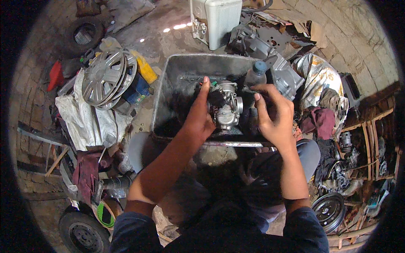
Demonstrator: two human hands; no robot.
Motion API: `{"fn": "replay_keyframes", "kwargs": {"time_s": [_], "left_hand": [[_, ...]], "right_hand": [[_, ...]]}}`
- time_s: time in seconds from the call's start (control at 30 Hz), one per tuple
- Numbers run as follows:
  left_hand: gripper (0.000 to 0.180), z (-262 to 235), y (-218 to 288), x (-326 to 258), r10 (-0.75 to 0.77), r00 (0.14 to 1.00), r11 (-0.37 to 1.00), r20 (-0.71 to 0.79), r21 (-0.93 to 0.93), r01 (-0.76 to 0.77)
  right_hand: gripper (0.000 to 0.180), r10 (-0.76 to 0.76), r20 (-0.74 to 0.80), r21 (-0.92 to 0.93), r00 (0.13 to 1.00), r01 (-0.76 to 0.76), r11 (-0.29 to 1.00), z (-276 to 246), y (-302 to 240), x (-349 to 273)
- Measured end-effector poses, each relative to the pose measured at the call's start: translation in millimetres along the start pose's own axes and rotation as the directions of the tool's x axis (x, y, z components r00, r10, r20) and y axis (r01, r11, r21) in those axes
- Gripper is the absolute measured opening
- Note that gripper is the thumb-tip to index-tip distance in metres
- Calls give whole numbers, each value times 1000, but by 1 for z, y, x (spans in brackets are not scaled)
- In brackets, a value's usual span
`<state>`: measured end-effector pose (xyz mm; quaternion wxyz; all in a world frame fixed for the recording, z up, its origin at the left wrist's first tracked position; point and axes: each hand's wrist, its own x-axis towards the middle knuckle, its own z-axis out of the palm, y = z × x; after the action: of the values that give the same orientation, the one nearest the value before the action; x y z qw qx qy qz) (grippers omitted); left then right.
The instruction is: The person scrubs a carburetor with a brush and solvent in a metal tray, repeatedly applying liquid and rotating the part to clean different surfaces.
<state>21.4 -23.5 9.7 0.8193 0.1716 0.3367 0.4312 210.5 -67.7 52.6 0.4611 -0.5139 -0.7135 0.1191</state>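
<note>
A silver metal carburetor (228,110) with a black part on its left side is held over a black plastic tub (177,61). My left hand (203,114) grips it from the left, thumb pointing up and fingers hidden behind it. To the right of the carburetor, my right hand (277,114) is closed in a pinch, thumb and index finger drawn together. A small thing may be between those fingertips, too small to make out. Just beyond them a clear plastic bottle (255,78) with a blue cap stands inside the tub.
Silver wheel covers (105,80) lie on a white sack at left, beside a yellow container (144,67). A pale box (219,23) stands beyond the tub. Grey metal castings (282,74) and a printed sack (322,78) crowd the right. A tyre (84,232) lies lower left.
</note>
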Motion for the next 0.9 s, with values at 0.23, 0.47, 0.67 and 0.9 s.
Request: {"fn": "replay_keyframes", "kwargs": {"time_s": [0.23,0.47,0.67,0.9], "left_hand": [[61,-10,-1,9,45,997,996,67,-74,-40],[58,-4,-4,7,173,983,985,-60,19,-172],[55,-18,-18,-8,575,759,695,305,309,-650],[62,-2,-15,-18,380,918,901,115,181,-395]], "right_hand": [[20,72,18,136,997,-74,988,-3,-10,-5],[29,-10,-80,169,997,24,985,21,4,-19],[28,148,-244,331,958,-61,942,41,1,-17],[32,382,-223,571,897,-197,797,56,-3,-5]]}}
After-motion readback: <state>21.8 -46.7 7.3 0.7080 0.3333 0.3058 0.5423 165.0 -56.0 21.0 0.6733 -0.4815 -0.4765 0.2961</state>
